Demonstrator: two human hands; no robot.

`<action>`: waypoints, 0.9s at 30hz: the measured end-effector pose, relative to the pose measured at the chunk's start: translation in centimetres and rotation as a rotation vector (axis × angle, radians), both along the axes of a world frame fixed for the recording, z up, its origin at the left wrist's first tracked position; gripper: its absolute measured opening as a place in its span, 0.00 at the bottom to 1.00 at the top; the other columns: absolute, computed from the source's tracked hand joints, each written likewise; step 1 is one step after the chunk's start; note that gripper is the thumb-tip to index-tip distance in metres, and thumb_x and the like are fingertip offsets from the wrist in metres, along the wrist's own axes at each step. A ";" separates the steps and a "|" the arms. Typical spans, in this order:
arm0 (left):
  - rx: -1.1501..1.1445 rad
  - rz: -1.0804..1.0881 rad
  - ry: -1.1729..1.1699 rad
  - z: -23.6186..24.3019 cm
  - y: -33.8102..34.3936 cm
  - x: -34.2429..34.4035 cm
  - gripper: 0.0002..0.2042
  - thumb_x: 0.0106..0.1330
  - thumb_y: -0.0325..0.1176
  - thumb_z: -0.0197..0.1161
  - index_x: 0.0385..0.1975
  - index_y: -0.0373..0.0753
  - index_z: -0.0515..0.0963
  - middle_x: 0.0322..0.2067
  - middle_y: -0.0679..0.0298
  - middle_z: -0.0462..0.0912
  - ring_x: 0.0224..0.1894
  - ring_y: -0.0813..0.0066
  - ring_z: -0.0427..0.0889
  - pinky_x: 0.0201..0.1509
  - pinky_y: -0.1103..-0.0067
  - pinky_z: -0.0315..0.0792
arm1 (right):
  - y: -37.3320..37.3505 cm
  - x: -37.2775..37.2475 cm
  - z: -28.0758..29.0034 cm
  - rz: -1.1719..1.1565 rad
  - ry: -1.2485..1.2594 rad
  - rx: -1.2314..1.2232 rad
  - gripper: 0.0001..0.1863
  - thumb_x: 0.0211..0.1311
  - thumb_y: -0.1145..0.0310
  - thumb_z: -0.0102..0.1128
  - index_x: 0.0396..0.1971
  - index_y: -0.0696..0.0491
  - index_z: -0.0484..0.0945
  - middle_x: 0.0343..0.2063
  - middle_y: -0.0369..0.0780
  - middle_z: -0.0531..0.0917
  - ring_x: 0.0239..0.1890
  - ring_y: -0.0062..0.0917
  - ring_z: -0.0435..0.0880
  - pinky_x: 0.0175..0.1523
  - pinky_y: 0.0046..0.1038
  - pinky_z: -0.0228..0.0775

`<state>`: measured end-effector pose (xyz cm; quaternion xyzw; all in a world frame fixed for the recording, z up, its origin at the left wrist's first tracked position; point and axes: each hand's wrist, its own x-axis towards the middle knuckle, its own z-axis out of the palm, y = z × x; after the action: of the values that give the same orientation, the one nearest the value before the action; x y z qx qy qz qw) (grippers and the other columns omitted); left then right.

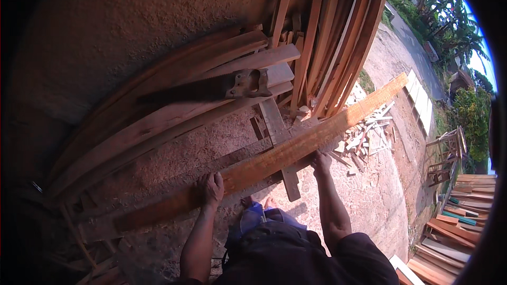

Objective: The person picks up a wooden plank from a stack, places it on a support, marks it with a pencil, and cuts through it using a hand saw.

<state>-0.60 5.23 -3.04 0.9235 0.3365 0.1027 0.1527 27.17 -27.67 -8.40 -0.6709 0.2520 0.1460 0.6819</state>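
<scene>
I hold a long reddish-brown wooden plank (274,155) that runs from lower left to upper right across the view. My left hand (211,189) grips its near edge toward the shaded left part. My right hand (321,162) grips the same edge farther right, near the middle. The plank lies over a rough wooden bench (277,126). A hand saw (211,88) rests on stacked boards just beyond the plank. My feet in blue sandals show below the plank.
Many long boards (338,37) lean against the plastered wall (121,16). Offcuts (367,134) litter the sawdust-covered ground to the right. More planks (454,227) are stacked at the lower right, a wooden frame (446,153) stands beside them, and a road (417,47) lies beyond.
</scene>
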 end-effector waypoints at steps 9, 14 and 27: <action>0.033 0.026 -0.016 0.1 0.1 0.0 0.16 0.69 0.44 0.52 0.25 0.41 0.78 0.31 0.55 0.84 0.38 0.52 0.81 0.45 0.57 0.69 | -1.5 -0.5 0.8 -0.069 -0.578 -0.509 0.17 0.65 0.57 0.65 0.35 0.57 0.75 0.30 0.38 0.77 0.33 0.22 0.75 0.40 0.24 0.69; 0.041 0.034 -0.032 0.0 0.5 -0.8 0.16 0.69 0.44 0.53 0.25 0.41 0.78 0.30 0.56 0.84 0.38 0.54 0.81 0.45 0.58 0.69 | 12.1 -1.3 13.7 0.562 -1.129 -0.678 0.14 0.62 0.69 0.61 0.48 0.52 0.77 0.39 0.42 0.81 0.43 0.38 0.79 0.49 0.37 0.71; 0.011 -0.080 0.006 0.3 0.1 -0.6 0.16 0.71 0.47 0.51 0.31 0.42 0.78 0.32 0.57 0.84 0.39 0.55 0.82 0.46 0.58 0.71 | 28.5 6.6 13.3 1.146 -1.516 -1.147 0.37 0.52 0.75 0.59 0.66 0.42 0.63 0.40 0.43 0.76 0.48 0.41 0.76 0.55 0.42 0.66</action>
<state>-1.23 5.30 -2.75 0.9374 0.2992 0.0956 0.1505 33.80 0.83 4.94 -0.8199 -0.5475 -0.1468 0.0797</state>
